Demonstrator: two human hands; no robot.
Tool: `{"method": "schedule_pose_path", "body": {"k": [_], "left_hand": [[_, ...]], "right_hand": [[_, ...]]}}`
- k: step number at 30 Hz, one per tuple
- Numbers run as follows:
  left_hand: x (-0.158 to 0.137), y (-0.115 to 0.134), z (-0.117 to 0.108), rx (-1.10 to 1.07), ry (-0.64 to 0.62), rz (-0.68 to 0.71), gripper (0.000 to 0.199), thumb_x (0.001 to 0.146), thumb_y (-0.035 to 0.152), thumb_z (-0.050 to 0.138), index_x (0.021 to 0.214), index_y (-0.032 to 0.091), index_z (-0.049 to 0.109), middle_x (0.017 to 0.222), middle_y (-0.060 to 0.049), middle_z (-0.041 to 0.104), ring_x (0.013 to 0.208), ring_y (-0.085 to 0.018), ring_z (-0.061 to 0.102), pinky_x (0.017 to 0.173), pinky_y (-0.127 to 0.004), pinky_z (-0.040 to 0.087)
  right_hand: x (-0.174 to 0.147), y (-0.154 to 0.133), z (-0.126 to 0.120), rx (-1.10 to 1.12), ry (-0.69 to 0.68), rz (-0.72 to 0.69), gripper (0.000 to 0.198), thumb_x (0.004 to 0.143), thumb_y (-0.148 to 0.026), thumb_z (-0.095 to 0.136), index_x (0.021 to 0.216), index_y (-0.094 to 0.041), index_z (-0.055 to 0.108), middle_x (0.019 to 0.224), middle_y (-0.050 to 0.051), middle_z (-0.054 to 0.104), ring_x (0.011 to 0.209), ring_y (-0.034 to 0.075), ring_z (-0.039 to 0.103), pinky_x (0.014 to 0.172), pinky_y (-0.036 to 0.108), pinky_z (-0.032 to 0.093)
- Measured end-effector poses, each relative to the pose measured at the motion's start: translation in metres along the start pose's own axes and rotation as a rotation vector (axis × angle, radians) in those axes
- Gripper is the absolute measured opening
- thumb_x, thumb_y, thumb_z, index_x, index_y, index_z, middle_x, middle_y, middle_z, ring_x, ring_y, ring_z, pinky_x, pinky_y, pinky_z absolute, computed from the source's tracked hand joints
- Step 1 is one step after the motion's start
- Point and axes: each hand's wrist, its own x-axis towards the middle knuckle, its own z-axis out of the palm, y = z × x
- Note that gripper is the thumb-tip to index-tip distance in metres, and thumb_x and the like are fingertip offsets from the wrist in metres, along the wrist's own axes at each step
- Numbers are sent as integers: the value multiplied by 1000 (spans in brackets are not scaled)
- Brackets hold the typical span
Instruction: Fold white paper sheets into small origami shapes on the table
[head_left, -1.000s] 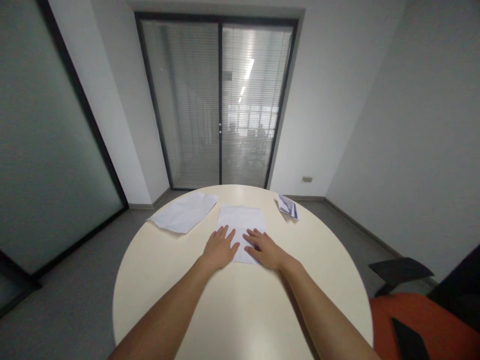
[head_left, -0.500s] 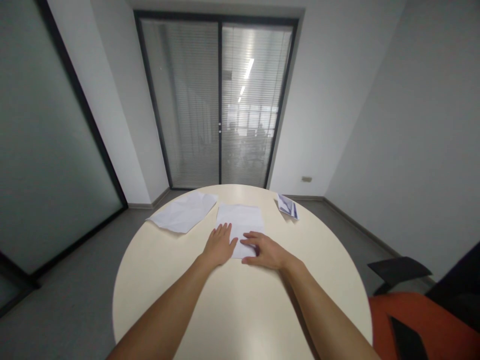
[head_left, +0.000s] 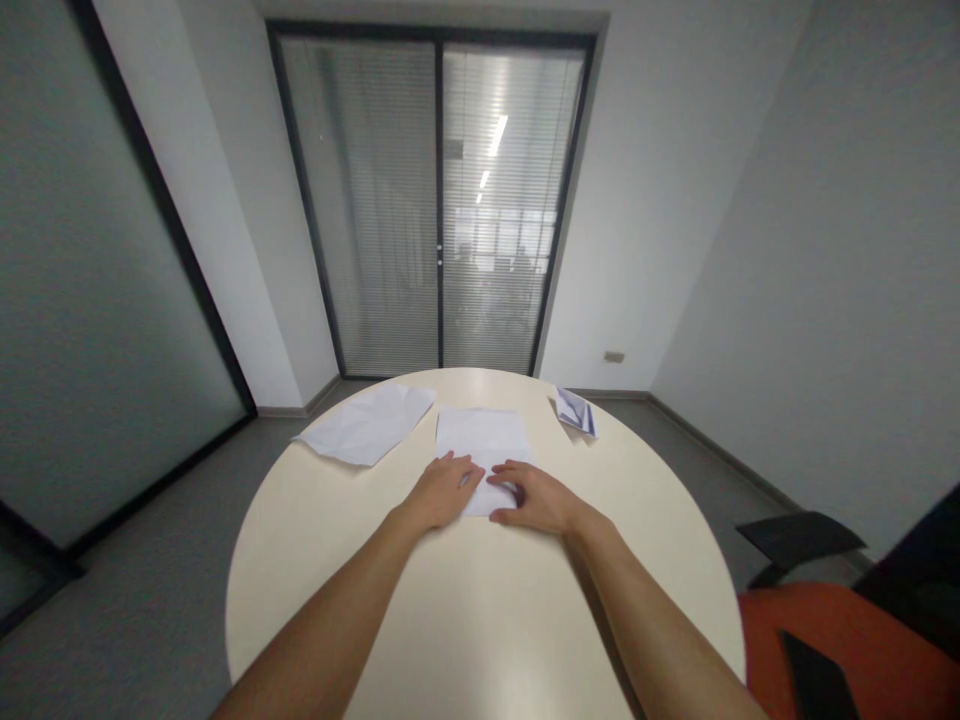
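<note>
Got a crumpled sheet near the far left edge of my round table, and a folded paper over toward the far right. Past the table I'm looking at dark-framed glass doors with blinds, plus a little wall plate low on the wall. There's a frosted panel off to my left and an orange chair with black armrests on my right.

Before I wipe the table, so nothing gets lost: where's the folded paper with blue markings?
In the head view, the folded paper lies near the far-right edge of the round table, beyond the right hand and right of the middle white sheet.
</note>
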Motion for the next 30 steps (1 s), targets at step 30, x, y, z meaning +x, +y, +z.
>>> {"method": "schedule_pose_path", "body": {"k": [30], "left_hand": [[-3,-26,-24,-127,32,29,35,91,44,51,78,18,70,72,-3,69,69,-20,61,64,-26,40]], "right_hand": [[-14,30,-23,328,70,232,44,80,-44,70,114,-16,74,121,12,71,109,29,66,101,40,47]]}}
